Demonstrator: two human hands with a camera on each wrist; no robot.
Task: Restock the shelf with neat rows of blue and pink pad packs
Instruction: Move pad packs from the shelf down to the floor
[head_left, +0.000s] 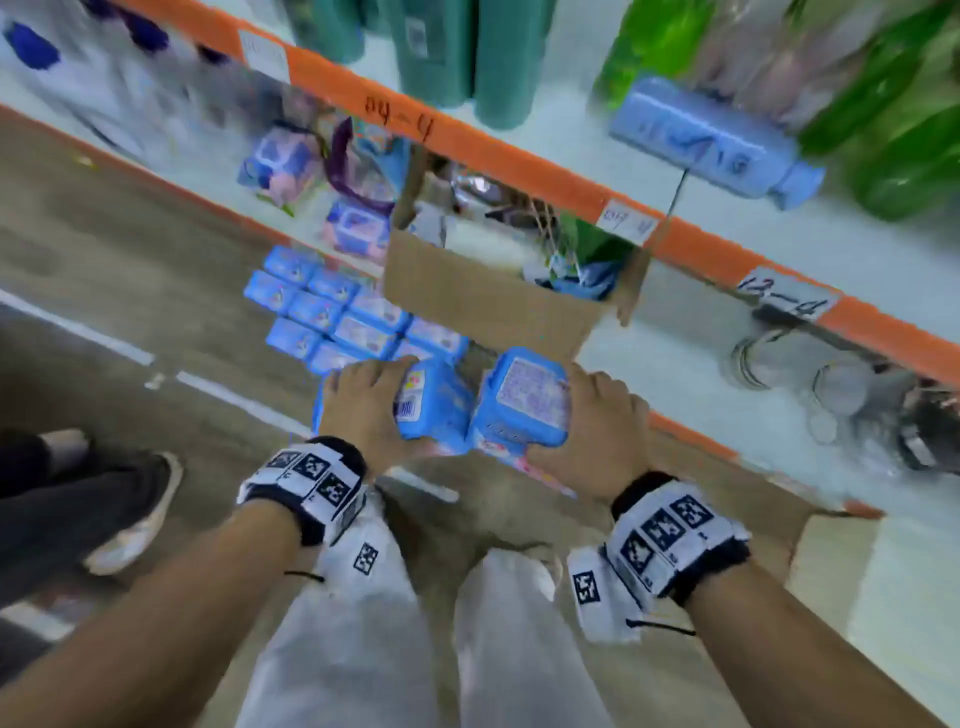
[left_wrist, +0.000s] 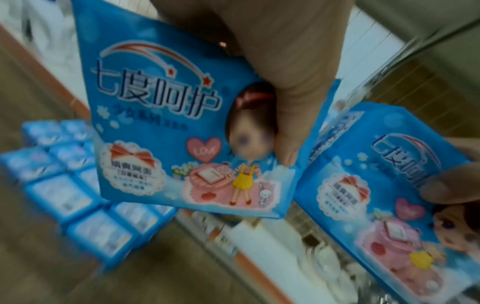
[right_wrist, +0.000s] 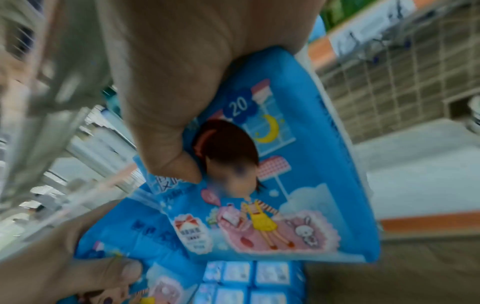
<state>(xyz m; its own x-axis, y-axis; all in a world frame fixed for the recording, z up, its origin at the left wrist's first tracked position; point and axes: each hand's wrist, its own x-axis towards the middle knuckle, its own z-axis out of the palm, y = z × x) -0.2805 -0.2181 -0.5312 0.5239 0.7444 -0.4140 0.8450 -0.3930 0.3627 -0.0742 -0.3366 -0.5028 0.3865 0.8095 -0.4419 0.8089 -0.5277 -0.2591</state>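
Note:
My left hand (head_left: 371, 405) grips a blue and pink pad pack (head_left: 434, 410), thumb across its printed front (left_wrist: 182, 127). My right hand (head_left: 597, 426) grips a second blue pack (head_left: 524, 400), its front with a cartoon girl showing in the right wrist view (right_wrist: 285, 185). Both packs hang side by side in front of the lower shelf. Several more blue packs (head_left: 337, 317) lie in rows on the floor to the left, also seen as the floor packs (left_wrist: 64, 185) below my left hand.
An open cardboard box (head_left: 488, 296) stands on the lower shelf (head_left: 675, 374) behind my hands. Orange shelf edges (head_left: 467, 145) run diagonally. Green bottles (head_left: 883, 104) and a blue bottle (head_left: 711, 140) sit above. Another person's leg and shoe (head_left: 130, 519) are at left.

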